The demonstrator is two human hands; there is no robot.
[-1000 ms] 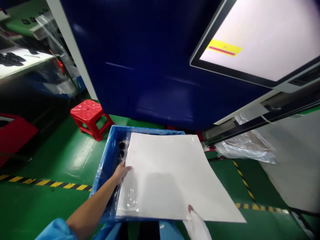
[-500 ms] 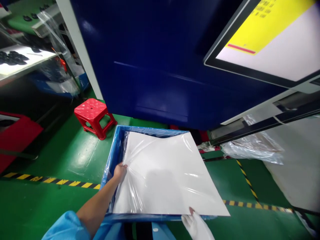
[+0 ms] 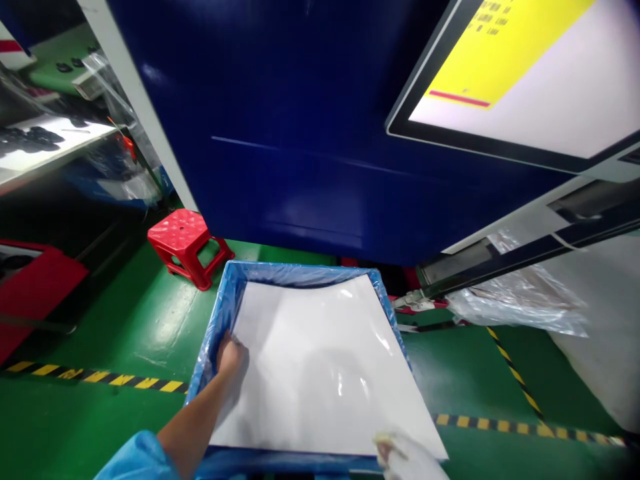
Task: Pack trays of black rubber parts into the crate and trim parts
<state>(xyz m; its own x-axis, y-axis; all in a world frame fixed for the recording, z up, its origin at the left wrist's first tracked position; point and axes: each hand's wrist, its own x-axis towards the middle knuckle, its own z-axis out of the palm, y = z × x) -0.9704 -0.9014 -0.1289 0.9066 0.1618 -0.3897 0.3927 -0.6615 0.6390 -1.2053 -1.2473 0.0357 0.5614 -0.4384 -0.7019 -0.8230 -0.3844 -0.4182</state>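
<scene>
A large white sheet with a glossy surface lies over the blue crate, which is lined with clear plastic film. Its left edge sits inside the crate wall, while the front right corner reaches past the rim. My bare left hand is closed at the sheet's left edge, thumb side on top and the other fingers hidden down beside the crate wall. At the front edge, toward the right, my white-gloved right hand is at the sheet. Motion smears its fingers, so their grip is unclear.
A red plastic stool stands left of the crate on the green floor. Ahead rises a dark blue machine panel with a lit screen. Clear plastic film hangs at right. A lit worktable is far left.
The sheet lies lower in the crate, its left edge nearer the wall. The film creases by my left hand have smoothed out. My left hand has shifted slightly left and down; the view has tilted.
</scene>
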